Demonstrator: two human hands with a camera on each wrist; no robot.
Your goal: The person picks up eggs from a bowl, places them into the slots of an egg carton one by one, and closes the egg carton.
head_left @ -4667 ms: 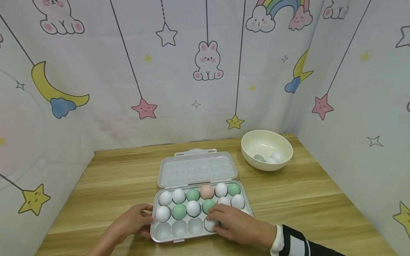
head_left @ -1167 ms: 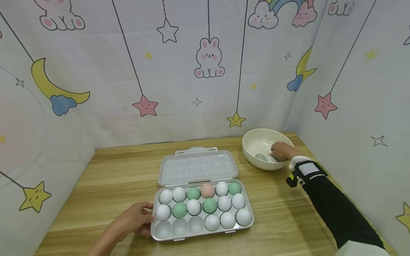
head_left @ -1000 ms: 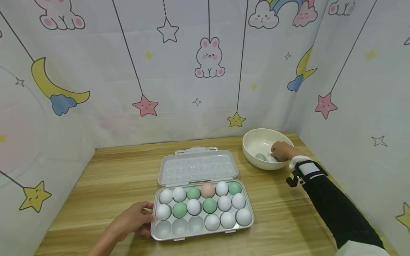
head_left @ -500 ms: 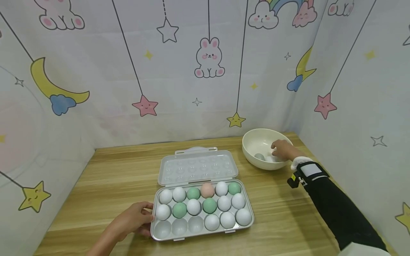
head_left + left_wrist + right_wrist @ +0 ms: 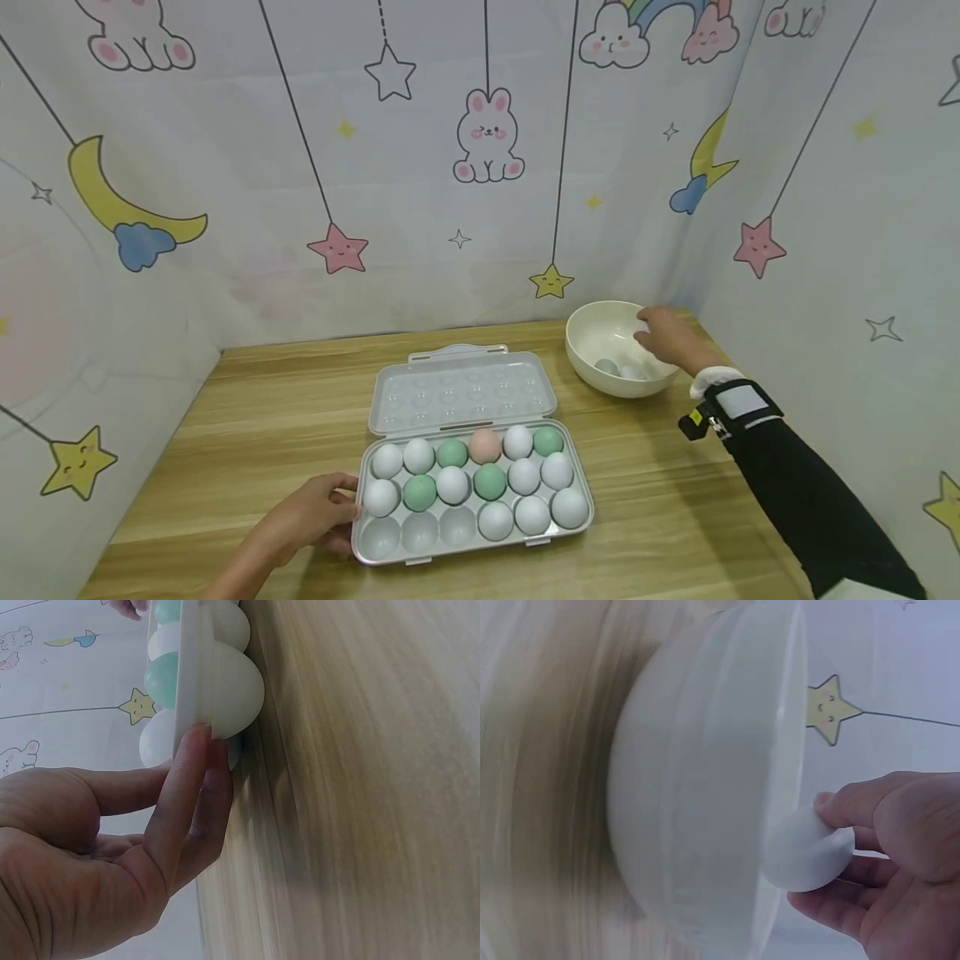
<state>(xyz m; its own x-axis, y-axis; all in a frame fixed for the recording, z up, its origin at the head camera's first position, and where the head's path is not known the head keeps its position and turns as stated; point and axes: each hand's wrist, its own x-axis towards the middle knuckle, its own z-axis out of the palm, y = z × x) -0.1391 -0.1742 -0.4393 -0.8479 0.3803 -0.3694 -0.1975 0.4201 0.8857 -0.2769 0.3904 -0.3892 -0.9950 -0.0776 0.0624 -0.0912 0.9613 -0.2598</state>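
My left hand [image 5: 311, 512] grips the left edge of a hinged plastic egg box [image 5: 458, 527], thumb above and fingers below the rim, as the left wrist view shows. White, green and one pinkish egg [image 5: 484, 447] fill its back two rows; three white eggs [image 5: 532, 516] sit at the right of the front row, and three cups at its left are bare. My right hand [image 5: 670, 337] pinches a white egg [image 5: 806, 851] between thumb and fingers at the rim of the cream bowl [image 5: 600, 386]. Inside the bowl lie a greyish egg [image 5: 607, 367] and white eggs [image 5: 633, 372].
The box's clear lid [image 5: 463, 392] lies folded back flat behind it. All stands on a wood-grain table [image 5: 292, 400], the bowl at the back right. Printed cloth walls [image 5: 420, 292] rise at the back and both sides.
Earlier my right hand set a white egg in the front row, then reached into the bowl. Now it has risen to the bowl's right rim with another white egg. The left hand stays put.
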